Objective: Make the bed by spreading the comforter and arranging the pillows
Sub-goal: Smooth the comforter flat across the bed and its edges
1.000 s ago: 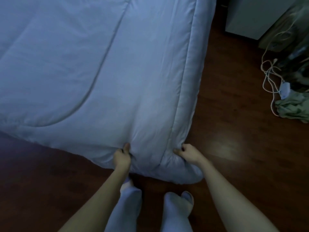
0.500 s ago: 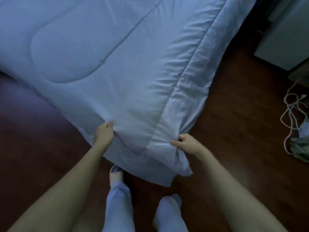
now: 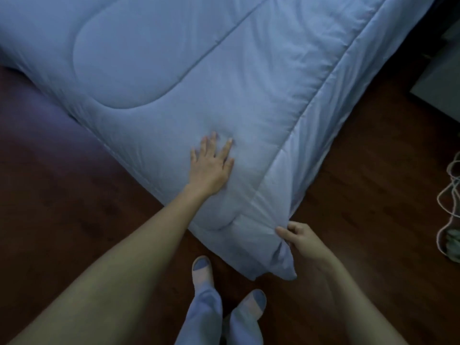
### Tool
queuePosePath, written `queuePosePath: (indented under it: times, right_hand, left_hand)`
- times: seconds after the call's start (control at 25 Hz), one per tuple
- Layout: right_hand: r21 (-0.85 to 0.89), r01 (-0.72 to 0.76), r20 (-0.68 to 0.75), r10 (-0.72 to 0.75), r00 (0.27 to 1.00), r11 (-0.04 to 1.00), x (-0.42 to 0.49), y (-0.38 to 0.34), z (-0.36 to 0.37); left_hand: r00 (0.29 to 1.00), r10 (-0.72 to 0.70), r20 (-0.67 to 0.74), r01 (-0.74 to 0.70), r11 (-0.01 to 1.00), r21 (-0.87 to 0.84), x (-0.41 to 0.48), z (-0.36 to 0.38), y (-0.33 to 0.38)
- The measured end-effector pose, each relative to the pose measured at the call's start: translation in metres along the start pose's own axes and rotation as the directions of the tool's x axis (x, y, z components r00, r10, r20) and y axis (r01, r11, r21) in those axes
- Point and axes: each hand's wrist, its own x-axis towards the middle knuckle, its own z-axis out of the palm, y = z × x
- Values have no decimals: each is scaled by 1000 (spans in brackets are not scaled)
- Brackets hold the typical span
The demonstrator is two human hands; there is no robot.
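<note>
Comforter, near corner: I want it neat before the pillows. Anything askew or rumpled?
Yes. The comforter droops at its near corner, bunched where the right hand pinches it; creases run along its right border. The left hand lies flat on top.

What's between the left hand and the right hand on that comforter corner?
Only comforter fabric, crossed by its stitched border seam, in the head view. The left hand lies flat; the right hand pinches the edge.

Comforter (image 3: 224,70) cut off top and left, hiding the bed. Cable (image 3: 440,197) cropped at right edge. Right hand's (image 3: 303,242) fingertips behind comforter corner.
</note>
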Motion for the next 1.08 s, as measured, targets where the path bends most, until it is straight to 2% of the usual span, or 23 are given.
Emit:
queuePosePath:
  times: [0.08, 0.16, 0.2, 0.24, 0.28, 0.32, 0.36, 0.4, 0.44, 0.48, 0.52, 0.56, 0.6, 0.64, 0.68, 0.72, 0.76, 0.96, 1.0, 1.08]
  right_hand:
    - [-293, -150, -15, 152, 988, 944, 24, 0, 6]
    - [-593, -309, -121, 298, 947, 743, 52, -36, 15]
    - [-672, -382, -245, 296, 923, 635, 62, -64, 20]
    - [-682, -416, -377, 198, 905, 602, 71, -91, 21]
    - [-631, -394, -495, 44, 868, 669, 79, -114, 22]
    - [-541, -322, -586, -74, 807, 777, 87, -131, 24]
    - [-400, -206, -633, -106, 767, 893, 94, -139, 30]
    - [-233, -109, -634, -66, 770, 966, 101, -141, 37]
    - [-107, -131, -597, 42, 801, 986, 107, -137, 41]
    - [-78, -231, -561, 149, 814, 970, 109, -132, 43]
    - [-144, -306, -573, 173, 801, 941, 109, -131, 41]
    - [-288, -301, -620, 63, 782, 909, 110, -134, 38]
    - [-487, -203, -605, -161, 780, 849, 112, -141, 35]
    - [-670, -51, -474, -373, 798, 741, 113, -150, 32]
    - [-797, 73, -285, -480, 830, 600, 117, -159, 27]
    - [-861, 143, -140, -497, 856, 488, 124, -167, 18]
    - [-887, 153, -82, -475, 876, 435, 133, -171, 4]
    - [-903, -13, -147, -280, 949, 430, 169, -185, -124]
    - [-892, -72, -198, -244, 949, 445, 175, -191, -148]
    - [-828, -185, -380, -287, 879, 530, 200, -211, -173]
  left_hand:
    - [996, 34, 80, -40, 996, 80, 17, 7, -9]
    - [996, 45, 76, -52, 993, 104, 20, 15, -16]
    - [997, 52, 53, -57, 993, 104, 19, 18, -17]
    - [997, 63, 34, -66, 992, 107, 19, 20, -17]
    - [997, 74, 18, -75, 991, 110, 21, 20, -18]
    - [996, 85, -2, -84, 990, 113, 23, 20, -20]
    - [995, 98, -26, -94, 988, 121, 26, 19, -22]
    - [993, 109, -50, -101, 986, 135, 29, 20, -26]
    - [993, 102, -65, -93, 986, 139, 34, 20, -28]
    - [994, 73, -76, -64, 990, 123, 38, 19, -27]
    - [996, 32, -86, -23, 995, 95, 43, 19, -23]
    - [995, -10, -98, 17, 997, 70, 47, 18, -18]
    - [993, -42, -109, 47, 998, 44, 48, 18, -12]
    - [992, -60, -115, 63, 998, 23, 48, 19, -8]
    - [990, -66, -121, 67, 998, 10, 45, 19, -6]
    - [989, -68, -128, 69, 998, 5, 42, 18, -4]
    - [990, -72, -125, 73, 997, 1, 38, 18, -3]
    - [961, -254, -106, 253, 967, -25, 45, 24, 27]
    - [945, -307, -115, 304, 952, -39, 52, 24, 37]
    - [900, -414, -135, 408, 910, -73, 71, 24, 59]
